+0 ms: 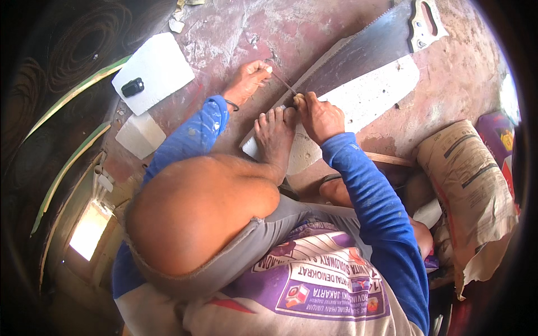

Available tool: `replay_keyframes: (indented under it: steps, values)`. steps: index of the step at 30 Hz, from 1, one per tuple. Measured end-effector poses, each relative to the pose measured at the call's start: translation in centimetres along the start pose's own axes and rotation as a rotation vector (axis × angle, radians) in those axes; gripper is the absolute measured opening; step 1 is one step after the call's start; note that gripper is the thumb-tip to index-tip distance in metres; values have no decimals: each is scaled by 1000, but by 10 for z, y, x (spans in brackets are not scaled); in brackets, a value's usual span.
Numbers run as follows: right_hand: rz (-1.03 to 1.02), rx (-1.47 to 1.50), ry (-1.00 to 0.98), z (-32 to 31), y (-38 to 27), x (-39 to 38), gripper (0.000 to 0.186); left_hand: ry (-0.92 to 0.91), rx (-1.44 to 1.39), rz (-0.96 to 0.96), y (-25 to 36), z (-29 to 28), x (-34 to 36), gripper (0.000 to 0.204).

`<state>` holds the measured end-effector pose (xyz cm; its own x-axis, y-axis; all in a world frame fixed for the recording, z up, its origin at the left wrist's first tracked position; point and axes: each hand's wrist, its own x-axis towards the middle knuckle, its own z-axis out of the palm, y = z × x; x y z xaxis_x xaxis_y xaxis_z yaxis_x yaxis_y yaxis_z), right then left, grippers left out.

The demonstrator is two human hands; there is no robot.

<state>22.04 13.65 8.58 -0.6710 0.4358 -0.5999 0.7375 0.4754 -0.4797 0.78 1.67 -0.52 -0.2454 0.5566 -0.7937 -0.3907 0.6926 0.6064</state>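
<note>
A handsaw (pixel 364 50) with a pale handle lies along a long white slab (pixel 386 84), its toothed edge on the far left side. Between my hands a thin dark rod, like a slim file (pixel 284 83), slants across the saw's narrow end. The fingertips of my left hand (pixel 248 84) pinch its far end. My right hand (pixel 320 116) closes around the near end, just beyond my toes; its fingers hide that end. My bare foot (pixel 274 137) presses on the near part of the slab, beside the saw's tip.
A white piece (pixel 159 64) with a small black object (pixel 133 87) on it lies at far left, a smaller pale piece (pixel 140 135) nearer. Curved green-edged strips (pixel 73 159) run along the left. A brown paper sack (pixel 465 173) stands at right, near a wooden stick (pixel 389 159).
</note>
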Motion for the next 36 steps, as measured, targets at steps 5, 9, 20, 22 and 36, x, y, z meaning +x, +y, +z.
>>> replay_keyframes:
  steps: [5,9,20,22,36]
  values:
    - [5,43,18,-3,10,-37,32,-72,-27,92,-3,16,-25,15]
    - [56,50,-20,-13,24,-56,31,-141,26,101,7,39,-37,15]
    - [-13,39,26,1,5,-13,30,2,-24,33,-3,8,-6,15]
    - [-28,40,51,3,1,-8,29,-3,-18,50,-1,-2,-5,15]
    - [81,14,-64,-11,26,-57,29,-152,23,78,5,42,-35,17]
